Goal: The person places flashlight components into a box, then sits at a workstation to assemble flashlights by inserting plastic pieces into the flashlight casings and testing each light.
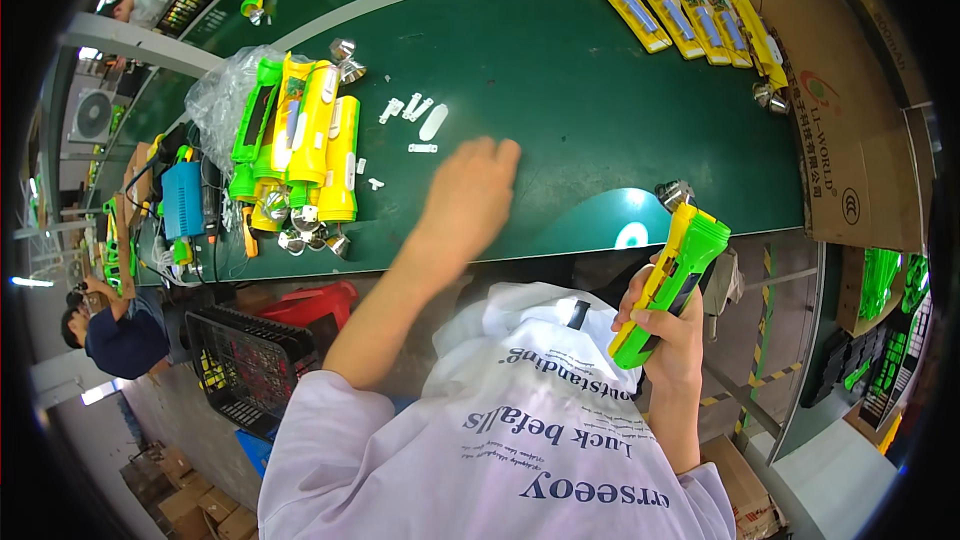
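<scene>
My right hand is wrapped round a green and yellow flashlight, held tilted over the table's near edge. A silver reflector shows at its upper end, and a bright patch of light falls on the green table beside it. Smeared by motion, my left hand hangs above the table; whether its fingers hold anything cannot be made out. Just beyond it to the left lie small white plastic parts, among them an oval white piece. Further left, several yellow and green flashlight housings are heaped, with loose reflectors around them.
Opened yellow housings with circuit boards and blue cells stand in a row at the far right, beside a large cardboard box. A clear plastic bag and a blue device are at left. Other people work beyond.
</scene>
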{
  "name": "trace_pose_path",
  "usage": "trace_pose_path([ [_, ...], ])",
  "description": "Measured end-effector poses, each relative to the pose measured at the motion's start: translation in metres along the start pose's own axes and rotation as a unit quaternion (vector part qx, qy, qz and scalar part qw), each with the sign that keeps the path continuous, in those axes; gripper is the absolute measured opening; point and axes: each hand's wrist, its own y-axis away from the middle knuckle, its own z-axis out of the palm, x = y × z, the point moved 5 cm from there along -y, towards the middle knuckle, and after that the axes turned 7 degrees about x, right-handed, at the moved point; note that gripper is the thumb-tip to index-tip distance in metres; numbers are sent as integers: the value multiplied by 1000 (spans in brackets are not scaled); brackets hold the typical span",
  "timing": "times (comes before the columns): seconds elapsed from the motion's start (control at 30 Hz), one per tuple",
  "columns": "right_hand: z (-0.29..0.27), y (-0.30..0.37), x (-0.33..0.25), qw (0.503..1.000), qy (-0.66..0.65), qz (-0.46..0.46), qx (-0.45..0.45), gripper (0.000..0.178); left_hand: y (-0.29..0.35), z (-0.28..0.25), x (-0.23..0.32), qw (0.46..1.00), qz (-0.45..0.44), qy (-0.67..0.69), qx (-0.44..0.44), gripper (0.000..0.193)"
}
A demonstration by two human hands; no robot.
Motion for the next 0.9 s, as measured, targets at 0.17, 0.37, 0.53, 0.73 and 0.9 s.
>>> trace_pose_path([
  [0.17,-8,-1,-2,999,-4,-17,30,57,-1,-54,-95,968,-194,156,36,27],
  [0.37,-5,0,3,1000,-6,-4,22,56,-6,-63,-101,979,-112,-53,162,25],
  [0.53,-3,3,1,1000,-4,-5,18,56,-27,-24,-87,989,-129,-54,55,23],
  [0.73,-6,4,1,1000,-8,-6,28,53,-38,-8,-79,980,-184,81,0,15],
  [0.9,-10,3,4,999,-26,2,37,49,-16,-3,-20,993,66,58,80,15],
])
